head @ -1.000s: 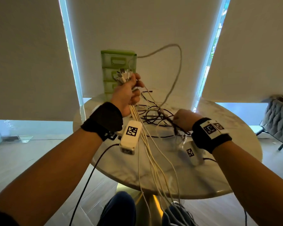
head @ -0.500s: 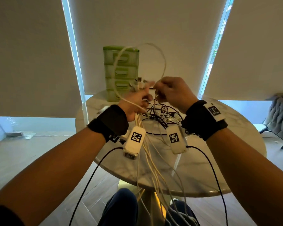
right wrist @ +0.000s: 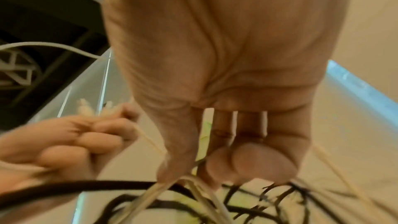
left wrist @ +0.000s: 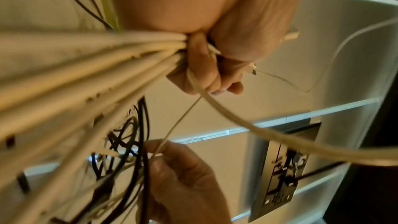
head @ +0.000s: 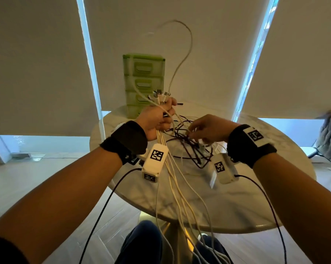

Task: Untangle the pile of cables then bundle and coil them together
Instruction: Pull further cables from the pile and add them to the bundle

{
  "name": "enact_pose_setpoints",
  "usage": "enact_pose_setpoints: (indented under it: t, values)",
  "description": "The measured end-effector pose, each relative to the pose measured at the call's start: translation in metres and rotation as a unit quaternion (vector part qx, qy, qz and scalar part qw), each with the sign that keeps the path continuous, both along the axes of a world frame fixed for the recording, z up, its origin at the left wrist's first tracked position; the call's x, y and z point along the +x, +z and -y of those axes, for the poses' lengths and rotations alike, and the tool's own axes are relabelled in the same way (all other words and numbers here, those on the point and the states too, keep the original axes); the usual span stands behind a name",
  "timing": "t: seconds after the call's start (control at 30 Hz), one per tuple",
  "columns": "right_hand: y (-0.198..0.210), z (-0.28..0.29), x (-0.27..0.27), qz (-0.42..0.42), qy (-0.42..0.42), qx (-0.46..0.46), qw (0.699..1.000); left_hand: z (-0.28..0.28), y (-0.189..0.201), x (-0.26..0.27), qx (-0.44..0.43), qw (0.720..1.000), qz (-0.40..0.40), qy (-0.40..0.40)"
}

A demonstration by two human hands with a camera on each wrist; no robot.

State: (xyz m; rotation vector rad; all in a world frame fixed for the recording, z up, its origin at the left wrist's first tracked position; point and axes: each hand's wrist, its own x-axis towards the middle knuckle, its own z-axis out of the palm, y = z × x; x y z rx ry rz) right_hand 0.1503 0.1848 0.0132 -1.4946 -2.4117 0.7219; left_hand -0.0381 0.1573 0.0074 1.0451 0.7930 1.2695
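My left hand [head: 159,119] is raised above the table and grips a bundle of white cables [head: 177,187]. Their plug ends [head: 159,96] stick up out of the fist, and the strands hang past the table edge to my lap. One white cable loops [head: 188,39] high above the hand. In the left wrist view the left hand's fingers [left wrist: 204,74] are curled tight round the bundle [left wrist: 86,60]. My right hand [head: 199,130] is lower, at the tangle of black cables [head: 191,149] on the table. Its thumb and fingers [right wrist: 172,168] pinch a thin white cable [left wrist: 178,120] that runs up to the left hand.
The round marble table [head: 237,206] carries a green drawer unit [head: 143,73] at its far side, just behind my left hand. A grey padded chair [head: 330,136] stands at the right. My knees [head: 141,242] are under the near edge. Blinds cover the windows behind.
My right hand has dropped from beside the left hand's plug ends down to the black tangle on the table. The left hand keeps its grip on the bundle, and the white loop stands higher.
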Motion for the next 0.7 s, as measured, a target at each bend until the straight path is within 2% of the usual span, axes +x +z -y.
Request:
enact_pose_setpoints:
  t: [0.1, 0.2, 0.33, 0.43, 0.5, 0.57, 0.63, 0.7]
  values:
    - [0.002, -0.015, 0.02, 0.035, -0.068, 0.082, 0.994, 0.0, 0.006, -0.009, 0.007, 0.998, 0.057, 0.016]
    - [0.002, -0.02, 0.033, 0.042, -0.121, 0.138, 0.982, 0.001, 0.011, -0.016, 0.031, 0.997, 0.06, 0.03]
    - [0.011, -0.004, 0.011, -0.059, -0.03, 0.152, 0.986, 0.0, 0.016, -0.009, 0.048, 0.997, 0.055, 0.004]
    - [0.022, 0.005, -0.011, -0.047, 0.028, 0.156, 0.986, 0.001, 0.025, 0.002, 0.068, 0.996, 0.053, -0.024]
    - [0.028, 0.005, -0.015, -0.054, 0.03, 0.179, 0.982, 0.003, 0.031, 0.005, 0.081, 0.996, 0.037, -0.027]
    - [0.031, 0.004, -0.011, -0.127, 0.019, 0.187, 0.974, 0.006, 0.035, 0.005, 0.061, 0.997, 0.004, -0.036]
    - [0.034, 0.005, -0.008, -0.226, 0.018, 0.177, 0.958, 0.006, 0.032, 0.005, -0.002, 0.997, -0.045, -0.058]
    - [0.037, 0.007, -0.008, -0.281, 0.028, 0.165, 0.945, 0.006, 0.025, 0.009, -0.054, 0.99, -0.098, -0.083]
